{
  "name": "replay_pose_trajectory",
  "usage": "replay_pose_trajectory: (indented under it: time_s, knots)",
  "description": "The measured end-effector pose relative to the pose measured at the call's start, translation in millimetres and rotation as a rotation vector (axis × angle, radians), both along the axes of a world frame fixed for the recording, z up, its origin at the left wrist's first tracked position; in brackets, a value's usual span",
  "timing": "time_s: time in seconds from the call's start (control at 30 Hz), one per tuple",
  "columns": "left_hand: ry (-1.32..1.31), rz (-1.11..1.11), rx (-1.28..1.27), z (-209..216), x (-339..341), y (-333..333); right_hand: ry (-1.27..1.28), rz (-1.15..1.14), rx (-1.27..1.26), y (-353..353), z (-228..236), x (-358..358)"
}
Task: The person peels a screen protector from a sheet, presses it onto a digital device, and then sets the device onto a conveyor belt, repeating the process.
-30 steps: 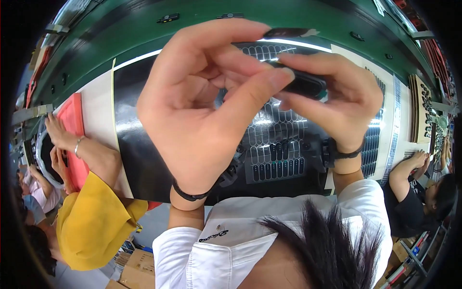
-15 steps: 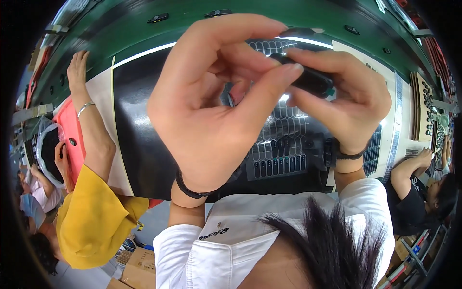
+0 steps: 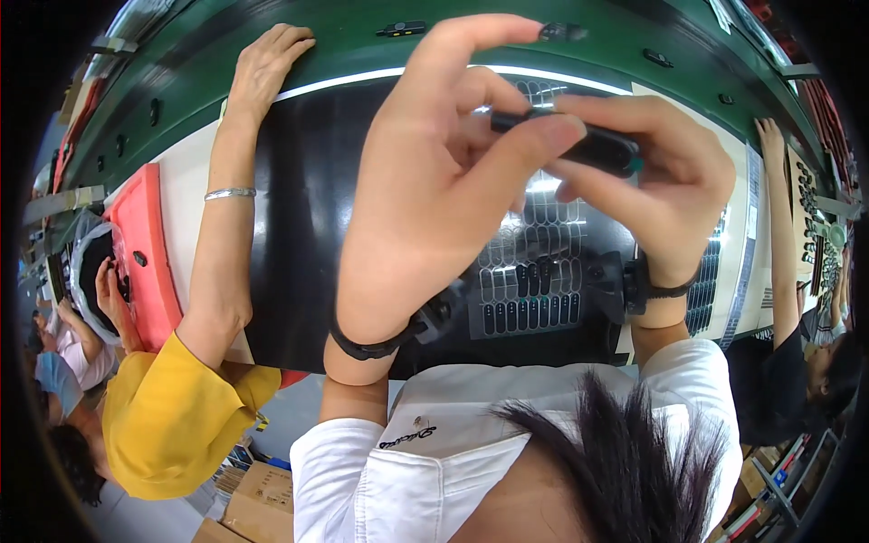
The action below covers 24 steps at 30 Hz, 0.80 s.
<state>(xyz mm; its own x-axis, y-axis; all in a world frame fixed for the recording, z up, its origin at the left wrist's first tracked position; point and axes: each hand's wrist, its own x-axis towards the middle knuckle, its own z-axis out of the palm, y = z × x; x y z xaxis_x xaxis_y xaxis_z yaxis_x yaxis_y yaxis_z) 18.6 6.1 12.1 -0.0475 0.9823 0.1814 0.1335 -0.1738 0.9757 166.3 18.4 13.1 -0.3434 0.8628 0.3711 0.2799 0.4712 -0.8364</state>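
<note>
A small black oblong device (image 3: 602, 149) with a green tab at its right end is held tilted in front of me by both hands. My right hand (image 3: 674, 172) pinches its right part between thumb and fingers. From the left, my left hand (image 3: 434, 199) presses its thumb on the device, with curled fingers behind. Its index finger stretches away upward; a dark blurred piece (image 3: 563, 33) shows at that fingertip, and I cannot tell whether it touches. Below lies a clear sheet (image 3: 480, 324) of oblong outlines, several filled with black labels. My hands cover part of it.
A black mat (image 3: 299, 244) covers the table before me. Beyond runs a green belt (image 3: 353, 54) bearing black devices (image 3: 401, 29). A co-worker's arm (image 3: 226, 217) reaches across at left, beside a red tray (image 3: 149, 244). Another person's arm (image 3: 780, 217) reaches in at right.
My left hand has shifted right and turned, its index finger lifting higher. The device tilts slightly differently. The left co-worker's arm has moved right; the right co-worker's arm now reaches to the belt.
</note>
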Motion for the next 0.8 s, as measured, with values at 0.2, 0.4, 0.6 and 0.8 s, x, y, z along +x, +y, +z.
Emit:
replay_pose_trajectory:
  time_s: [0.2, 0.4, 0.6, 0.8]
  knots:
    - [-0.014, -0.131, -0.012, -8.5, -9.7, 10.2, 0.004, 0.077, -0.149, 9.3, -0.9, -0.7]
    - [0.125, -0.002, -0.118, -7.6, -7.4, 20.5, 0.005, 0.254, -0.438, 49.8, -19.8, 20.8]
    - [0.131, 0.068, 0.004, -4.1, -16.7, 26.5, 0.045, -0.034, -0.387, 133.4, -78.0, 62.5]
    - [0.232, 0.075, 0.118, -4.5, -18.5, 25.1, -1.002, -0.389, 0.313, 191.7, -104.6, 134.6]
